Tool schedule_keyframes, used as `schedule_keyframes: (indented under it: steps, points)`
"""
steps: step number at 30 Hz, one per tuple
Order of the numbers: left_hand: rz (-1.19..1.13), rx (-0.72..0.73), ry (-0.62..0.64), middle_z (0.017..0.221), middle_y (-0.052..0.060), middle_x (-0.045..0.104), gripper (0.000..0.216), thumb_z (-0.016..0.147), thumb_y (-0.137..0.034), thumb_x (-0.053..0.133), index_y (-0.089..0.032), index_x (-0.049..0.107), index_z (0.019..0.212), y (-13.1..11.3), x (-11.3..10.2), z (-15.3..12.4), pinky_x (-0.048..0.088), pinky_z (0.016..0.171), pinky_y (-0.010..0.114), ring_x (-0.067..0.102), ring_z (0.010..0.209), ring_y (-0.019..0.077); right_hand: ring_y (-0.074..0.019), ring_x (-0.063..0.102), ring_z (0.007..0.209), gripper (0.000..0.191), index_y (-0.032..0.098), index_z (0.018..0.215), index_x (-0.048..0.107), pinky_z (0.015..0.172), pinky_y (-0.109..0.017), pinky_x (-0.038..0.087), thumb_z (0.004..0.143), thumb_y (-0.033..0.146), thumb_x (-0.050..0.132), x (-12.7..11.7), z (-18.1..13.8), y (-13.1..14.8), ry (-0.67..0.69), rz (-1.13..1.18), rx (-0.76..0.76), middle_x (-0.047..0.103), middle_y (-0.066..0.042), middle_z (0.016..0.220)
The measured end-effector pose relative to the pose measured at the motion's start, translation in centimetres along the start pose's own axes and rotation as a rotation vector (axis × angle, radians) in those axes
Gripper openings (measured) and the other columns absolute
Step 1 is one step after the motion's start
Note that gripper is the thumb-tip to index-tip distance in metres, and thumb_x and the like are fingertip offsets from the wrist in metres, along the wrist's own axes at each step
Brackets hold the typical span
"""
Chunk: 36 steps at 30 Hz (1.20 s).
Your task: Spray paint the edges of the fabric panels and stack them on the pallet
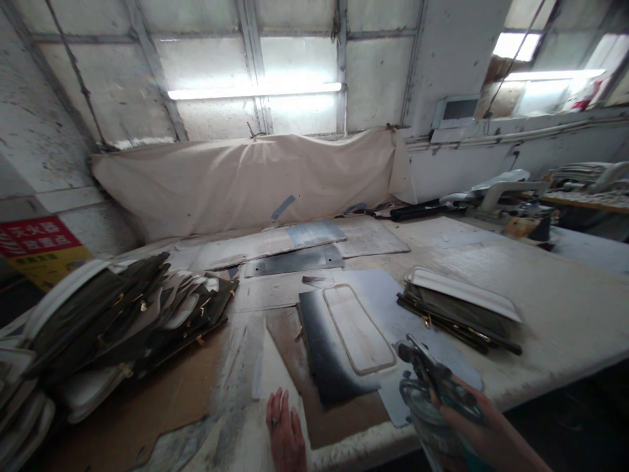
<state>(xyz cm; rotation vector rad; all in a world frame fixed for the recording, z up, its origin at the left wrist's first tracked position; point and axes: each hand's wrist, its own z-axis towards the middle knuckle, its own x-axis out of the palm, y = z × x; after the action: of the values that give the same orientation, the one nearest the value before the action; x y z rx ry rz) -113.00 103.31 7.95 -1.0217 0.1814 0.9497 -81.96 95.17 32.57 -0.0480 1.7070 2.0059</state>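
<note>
My right hand (pixel 464 406) is wrapped round a spray gun (pixel 427 387) with a cup hanging below it, at the lower right. The gun's nozzle end is close to the right side of a dark fabric panel (pixel 319 347), which bears a pale rounded-rectangle frame (pixel 358 328) and a whitish haze around it. This panel lies on brown cardboard (pixel 339 423) and a light sheet. Near the table's front edge, left of the panel, my left hand (pixel 286 432) rests with its fingers stretched out, holding nothing; a ring shows on one finger.
Stacked dark panels with pale frames and brass zip pulls (pixel 147 314) fill the left side. A smaller stack (pixel 457 308) lies to the right of the worked panel. Flat boards (pixel 295 259) lie behind, before a draped cloth (pixel 265 180). A sewing machine (pixel 511 193) stands far right.
</note>
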Motion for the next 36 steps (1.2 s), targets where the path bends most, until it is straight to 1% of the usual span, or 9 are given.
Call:
schedule_keyframes:
  steps: [6,12,19,21,26,28,31,33,36]
  points:
    - [-0.004,-0.008,0.024,0.123,0.012,0.053,0.041,0.083,-0.032,0.034,-0.013,0.055,0.113,-0.3,-0.1,0.0,0.038,0.101,0.047,0.038,0.123,0.0243,-0.0181,0.056,0.058,0.020,0.021,0.058,0.057,0.059,-0.028,0.048,0.063,0.039,0.064,-0.7,-0.5,0.4,-0.002,-0.020,0.006,0.059,0.000,0.056]
    - [-0.021,-0.014,0.023,0.124,0.012,0.053,0.041,0.083,-0.032,0.034,-0.014,0.054,0.114,-0.1,-0.1,-0.2,0.038,0.101,0.047,0.037,0.125,0.0242,-0.0197,0.060,0.064,0.015,0.021,0.063,0.059,0.063,-0.026,0.049,0.060,0.035,0.065,-0.1,-1.2,0.2,-0.017,-0.029,0.027,0.065,-0.001,0.063]
    - [-0.009,-0.005,0.039,0.124,0.013,0.052,0.041,0.084,-0.029,0.033,-0.012,0.054,0.115,-0.3,-0.5,-0.1,0.038,0.101,0.047,0.035,0.126,0.0241,-0.0190,0.061,0.063,0.010,0.021,0.067,0.060,0.061,-0.025,0.051,0.066,0.031,0.059,1.2,-1.8,0.5,0.189,-0.047,0.003,0.065,-0.001,0.064]
    - [-0.021,-0.010,0.048,0.124,0.013,0.052,0.041,0.084,-0.029,0.033,-0.012,0.054,0.115,-0.3,-0.6,-0.2,0.037,0.102,0.047,0.035,0.126,0.0239,-0.0205,0.063,0.068,0.015,0.020,0.074,0.063,0.065,-0.026,0.052,0.066,0.032,0.059,1.7,-2.2,0.1,0.180,-0.039,0.020,0.068,-0.003,0.069]
    - [-0.068,-0.030,0.073,0.125,0.012,0.051,0.041,0.084,-0.030,0.032,-0.013,0.053,0.116,-0.2,-0.8,-0.2,0.034,0.104,0.047,0.034,0.126,0.0239,-0.0267,0.062,0.095,0.042,0.015,0.101,0.062,0.084,-0.032,0.049,0.064,0.035,0.064,2.7,-2.9,-0.7,0.174,-0.078,0.105,0.069,-0.009,0.095]
    - [-0.071,-0.036,0.080,0.126,0.012,0.051,0.042,0.084,-0.030,0.032,-0.012,0.052,0.116,-0.3,-1.0,-0.1,0.034,0.104,0.048,0.033,0.127,0.0242,-0.0263,0.062,0.093,0.032,0.017,0.092,0.064,0.082,-0.031,0.050,0.066,0.036,0.062,3.1,-3.1,0.3,0.184,-0.078,0.084,0.070,-0.007,0.090]
    - [-0.061,-0.046,0.087,0.126,0.012,0.050,0.042,0.085,-0.030,0.031,-0.013,0.052,0.117,-0.3,-1.2,0.0,0.034,0.104,0.047,0.032,0.128,0.0240,-0.0224,0.063,0.077,0.015,0.020,0.073,0.061,0.070,-0.027,0.051,0.069,0.034,0.058,3.5,-3.2,2.1,0.203,-0.072,0.022,0.066,-0.003,0.071]
    - [-0.035,-0.026,0.087,0.127,0.012,0.050,0.041,0.085,-0.029,0.032,-0.013,0.051,0.118,-0.1,-1.3,-0.3,0.035,0.104,0.047,0.031,0.129,0.0237,-0.0203,0.062,0.070,0.011,0.020,0.070,0.059,0.065,-0.026,0.051,0.069,0.031,0.057,3.3,-3.2,2.7,0.209,-0.072,0.009,0.063,-0.001,0.066]
    - [0.032,0.065,0.066,0.127,0.010,0.051,0.040,0.084,-0.027,0.034,-0.015,0.050,0.119,0.3,-1.2,-1.2,0.039,0.101,0.045,0.031,0.129,0.0230,-0.0200,0.061,0.068,0.008,0.020,0.070,0.060,0.063,-0.025,0.050,0.067,0.027,0.059,2.6,-2.9,1.9,0.219,-0.066,0.019,0.063,-0.001,0.064]
